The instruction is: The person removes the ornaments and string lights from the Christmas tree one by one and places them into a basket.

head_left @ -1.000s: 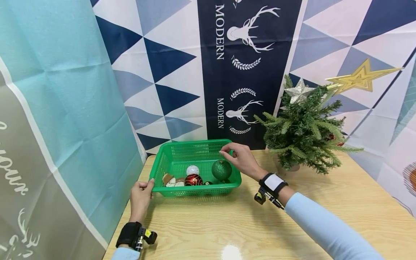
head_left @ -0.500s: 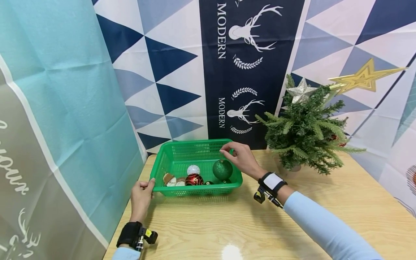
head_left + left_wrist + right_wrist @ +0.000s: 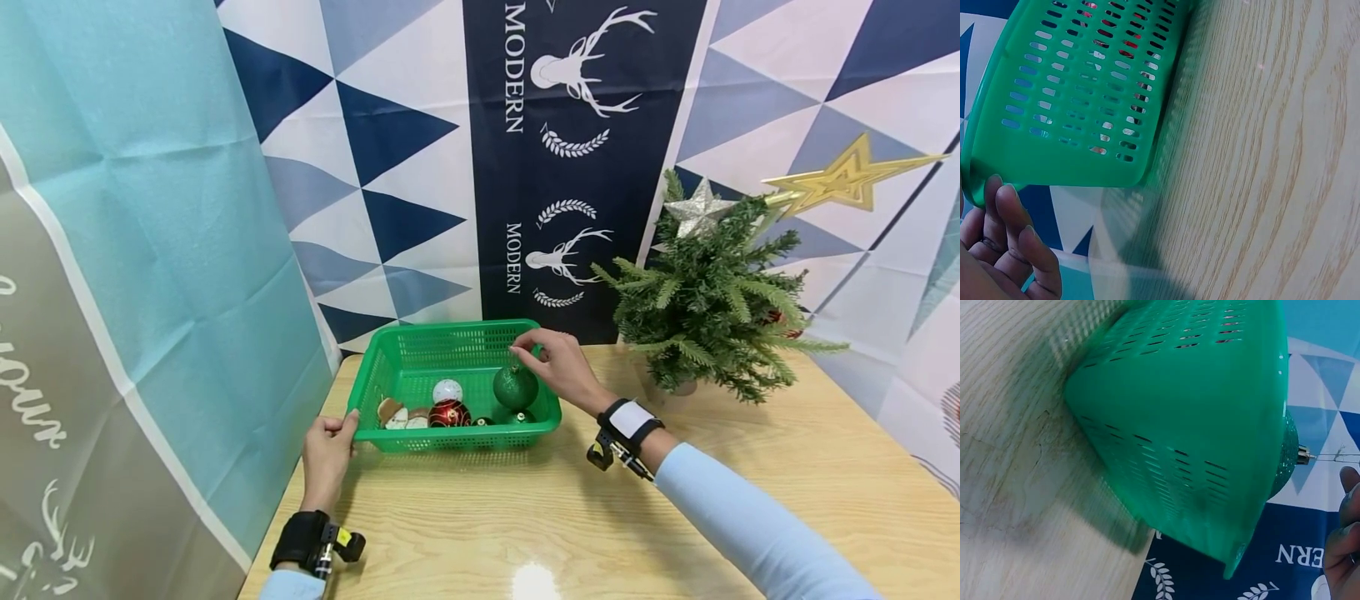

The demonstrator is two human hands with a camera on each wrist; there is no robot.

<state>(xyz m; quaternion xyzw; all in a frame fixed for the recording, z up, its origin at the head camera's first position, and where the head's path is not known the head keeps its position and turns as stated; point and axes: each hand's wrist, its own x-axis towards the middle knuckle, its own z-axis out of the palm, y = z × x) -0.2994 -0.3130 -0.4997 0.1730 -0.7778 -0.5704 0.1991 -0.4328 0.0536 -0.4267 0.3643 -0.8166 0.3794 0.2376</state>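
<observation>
A green plastic basket (image 3: 420, 327) stands on the table with ornaments inside. My left hand (image 3: 327, 457) grips its near left corner, thumb on the rim and fingers curled beneath; the left wrist view shows those fingers (image 3: 1013, 215) under the corner. Over the basket's right end, my right hand (image 3: 562, 367) pinches the thin hanging loop of a glittery green Christmas ball (image 3: 516, 387). In the right wrist view the loop (image 3: 1335, 456) runs from the ball's cap towards the fingertips. A smaller green ornament (image 3: 521, 417) lies below the ball, partly behind the rim.
Also in the basket are a white ball (image 3: 447, 391), a red ball (image 3: 449, 412) and a snowman ornament (image 3: 393, 412). A small Christmas tree (image 3: 705, 292) with a silver star (image 3: 701, 208) and a gold star (image 3: 847, 179) stands on the right. Patterned cloth (image 3: 408, 125) hangs behind the table.
The green ball has risen slightly on its loop, and more of the ornament beneath it shows. My left hand keeps its grip on the basket's corner.
</observation>
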